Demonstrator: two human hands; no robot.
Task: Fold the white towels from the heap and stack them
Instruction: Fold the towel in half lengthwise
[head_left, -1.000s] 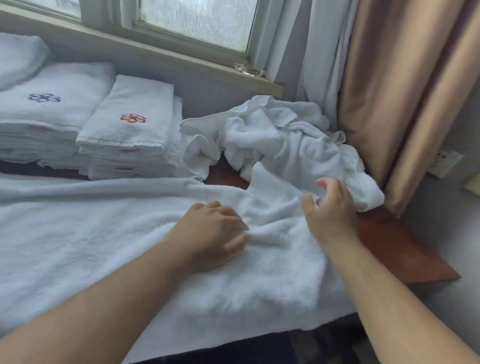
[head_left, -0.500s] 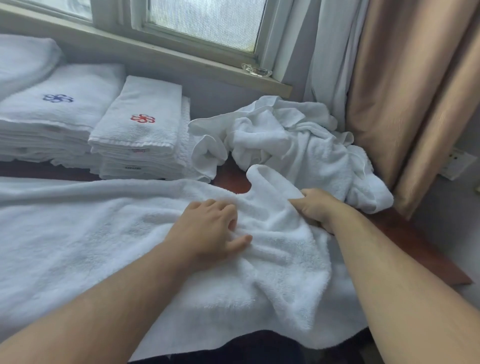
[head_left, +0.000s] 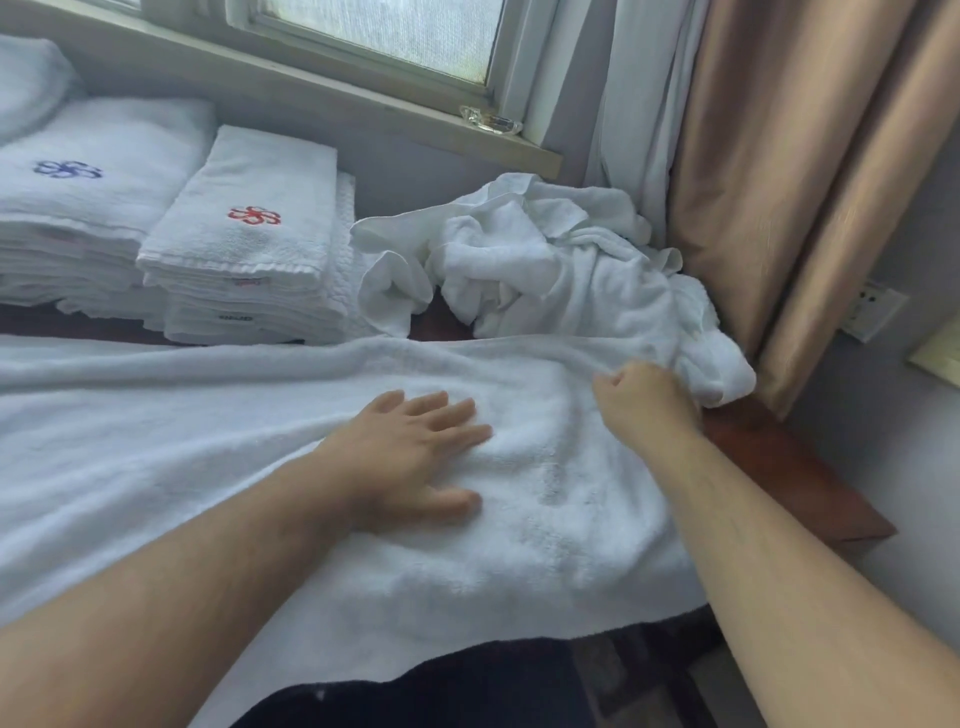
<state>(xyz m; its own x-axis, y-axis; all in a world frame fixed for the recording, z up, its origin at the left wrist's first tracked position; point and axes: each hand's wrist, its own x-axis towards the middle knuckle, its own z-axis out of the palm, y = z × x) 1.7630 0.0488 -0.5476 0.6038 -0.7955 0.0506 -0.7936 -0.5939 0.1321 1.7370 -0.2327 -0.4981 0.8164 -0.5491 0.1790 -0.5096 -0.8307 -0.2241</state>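
Towel (head_left: 182, 467): one, white, spread flat on the bench (head_left: 789, 467), lying under both grips, with its near edge hanging over the bench front. Left grip (head_left: 415, 457): palm down, fingers straight and slightly spread, pressing the towel and holding nothing. Right grip (head_left: 644, 402): just right of the left grip, fingers curled into a fist and pinching the towel's far edge near its right corner. Heap (head_left: 545, 270): crumpled white towels just beyond the right grip, meeting the towel's far edge and lying against the curtain (head_left: 779, 182). Red-mark stack (head_left: 249, 244): folded towels, beyond and left of the left grip, just beside the heap. Blue-mark stack (head_left: 78, 182): folded towels, further left of that grip, touching the red-mark stack. Bench, bare part: reddish wood, right of the right grip. Curtain: tan, hanging beyond and right of the right grip. Sill (head_left: 311, 88): beyond both grips, carrying a glass dish (head_left: 491, 120). Socket (head_left: 872, 309): on the wall, well right of the right grip.
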